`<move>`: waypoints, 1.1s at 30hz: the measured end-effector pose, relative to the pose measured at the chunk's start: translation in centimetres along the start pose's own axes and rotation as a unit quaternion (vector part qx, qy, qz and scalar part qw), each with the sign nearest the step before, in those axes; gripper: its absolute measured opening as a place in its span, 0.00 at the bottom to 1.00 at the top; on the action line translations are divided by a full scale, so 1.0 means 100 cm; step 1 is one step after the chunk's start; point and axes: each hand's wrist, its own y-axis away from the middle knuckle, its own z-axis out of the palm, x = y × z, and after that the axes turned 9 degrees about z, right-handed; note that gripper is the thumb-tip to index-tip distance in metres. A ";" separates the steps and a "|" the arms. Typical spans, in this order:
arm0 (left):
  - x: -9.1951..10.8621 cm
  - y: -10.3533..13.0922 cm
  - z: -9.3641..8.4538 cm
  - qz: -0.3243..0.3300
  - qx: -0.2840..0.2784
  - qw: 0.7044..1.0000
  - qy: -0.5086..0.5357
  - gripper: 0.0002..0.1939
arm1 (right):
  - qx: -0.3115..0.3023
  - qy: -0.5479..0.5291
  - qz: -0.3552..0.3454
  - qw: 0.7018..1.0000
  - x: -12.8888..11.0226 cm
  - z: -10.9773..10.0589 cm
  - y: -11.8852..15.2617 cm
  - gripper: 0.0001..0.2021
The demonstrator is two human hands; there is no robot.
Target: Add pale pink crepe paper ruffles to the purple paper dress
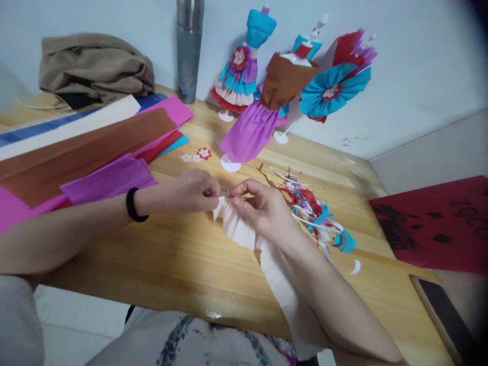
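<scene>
Between my hands, over the middle of the wooden table (pixel 152 269), a long strip of pale crepe paper (pixel 239 230) is gathered into small pleats along its top edge. My left hand (pixel 194 190) is closed at the strip's left end, its fingers pinching the gathered edge. A small clear ring-like piece (pixel 224 192) shows by those fingertips; I cannot tell what it is. With thumb and forefinger, my right hand (pixel 259 206) pinches the same edge a little further right. The loose length runs down under my right forearm and over the table's front edge.
Small mannequins (pixel 263 86) in paper dresses stand at the back beside a tall flask (pixel 189 51). Coloured paper sheets (pixel 87 152) and a brown cloth (pixel 95 66) lie left. Paper flowers (pixel 204 153), scraps (pixel 308 208), a red sheet (pixel 438 223) and a phone (pixel 444 315) are also around.
</scene>
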 end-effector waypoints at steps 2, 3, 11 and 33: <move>0.000 0.001 -0.002 -0.012 -0.010 1.000 0.004 0.11 | 0.028 0.040 -0.006 0.999 -0.002 0.000 0.000 0.04; 0.000 0.001 -0.003 -0.021 -0.013 1.000 0.006 0.10 | 0.031 0.049 -0.008 0.998 -0.002 0.000 0.000 0.03; -0.004 0.002 -0.010 -0.012 0.013 0.997 -0.078 0.13 | -0.052 0.014 0.029 0.998 0.012 -0.005 -0.011 0.08; -0.023 0.001 -0.025 -0.044 0.106 0.982 -0.153 0.16 | -0.146 -0.196 0.125 0.961 0.027 0.008 -0.022 0.17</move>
